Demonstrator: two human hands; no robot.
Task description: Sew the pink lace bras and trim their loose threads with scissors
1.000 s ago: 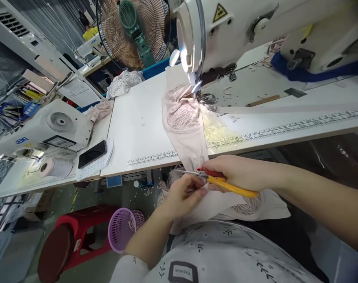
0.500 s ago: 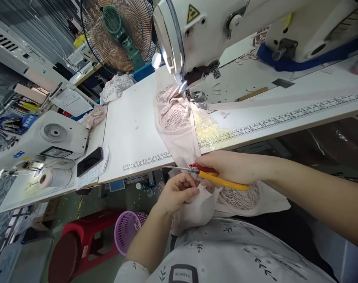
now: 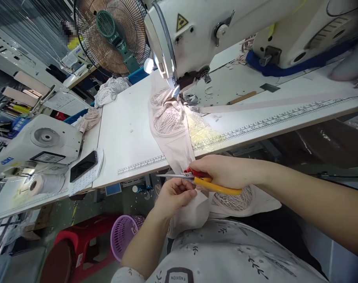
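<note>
My right hand (image 3: 223,171) is wrapped round scissors (image 3: 218,186) with yellow and red handles; their blades point left, just above my left fingers. My left hand (image 3: 174,198) pinches the edge of a pale pink lace garment (image 3: 193,210) over my lap. One end of the garment runs up over the table edge, where its lace cup (image 3: 168,118) lies beside the needle area of the sewing machine (image 3: 193,43). Another lace cup (image 3: 234,198) rests on my lap to the right, below the scissors.
The white table (image 3: 125,129) carries a printed ruler along its front edge. A phone (image 3: 83,166) lies on paper at the left, near a second sewing machine (image 3: 46,137). Below are a red stool (image 3: 84,239) and a purple basket (image 3: 124,236). A fan (image 3: 114,35) stands behind.
The view has shifted slightly, so the table and machines appear further left. Both hands keep their hold, with the scissors still close above my left fingers.
</note>
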